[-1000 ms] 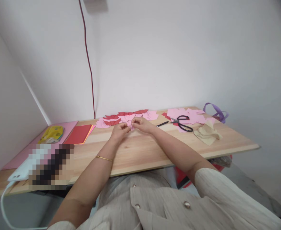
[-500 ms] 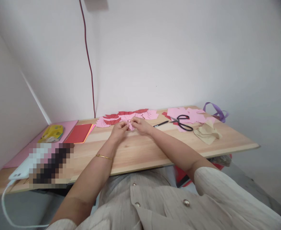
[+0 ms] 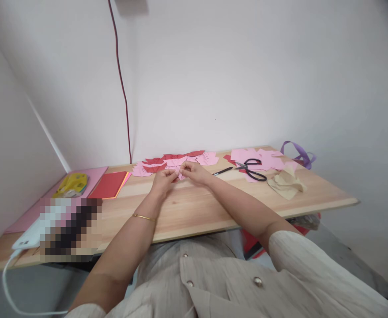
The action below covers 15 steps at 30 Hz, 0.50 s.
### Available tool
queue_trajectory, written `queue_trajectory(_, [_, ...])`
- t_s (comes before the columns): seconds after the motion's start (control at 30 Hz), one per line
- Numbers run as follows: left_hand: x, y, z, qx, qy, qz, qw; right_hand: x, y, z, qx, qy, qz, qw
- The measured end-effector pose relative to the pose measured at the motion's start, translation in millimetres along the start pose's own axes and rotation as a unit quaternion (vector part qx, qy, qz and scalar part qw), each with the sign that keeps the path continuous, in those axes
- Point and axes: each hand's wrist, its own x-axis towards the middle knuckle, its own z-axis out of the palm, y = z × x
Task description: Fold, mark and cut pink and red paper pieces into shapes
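Observation:
A small piece of pink paper (image 3: pixel 181 175) is pinched between my two hands above the middle of the wooden table. My left hand (image 3: pixel 163 181) grips its left side with thumb and fingers together. From the right, my right hand (image 3: pixel 194 173) pinches the same piece; the fingers hide much of it. Just beyond my hands lies a row of cut pink and red paper shapes (image 3: pixel 153 168), some with pointed edges. A black pen (image 3: pixel 223 171) rests to the right of my right hand, near black-handled scissors (image 3: pixel 251 169) with open blades.
Pink paper pieces (image 3: pixel 269 159) lie under and behind the scissors. A crumpled beige sheet (image 3: pixel 286 183) and a purple ribbon (image 3: pixel 298 153) are at the right. Red paper sheets (image 3: pixel 107 184), a yellow packet (image 3: pixel 72 184) and a white power bank (image 3: pixel 30 236) with a cable are at the left.
My hands stay in nearly the same place, with only slight finger movement on the pink paper. The other things have not moved.

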Motion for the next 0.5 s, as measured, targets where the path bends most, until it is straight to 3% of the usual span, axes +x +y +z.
queue_trajectory(0.1, [1.9, -3.9, -1.1, -0.040, -0.008, -0.001, 0.999, 0.5, 1.4, -0.3, 0.032, 0.003, 0.009, 0.999])
queue_trajectory(0.3, [3.3, -4.3, -1.7, -0.019, 0.001, 0.012, 1.000, -0.5, 2.4, 3.7, 0.119, -0.032, -0.015, 0.992])
queue_trajectory(0.5, [2.6, -0.8, -1.0, -0.082, -0.006, -0.016, 0.997, -0.7, 1.9, 1.5, 0.101, -0.043, -0.027, 0.994])
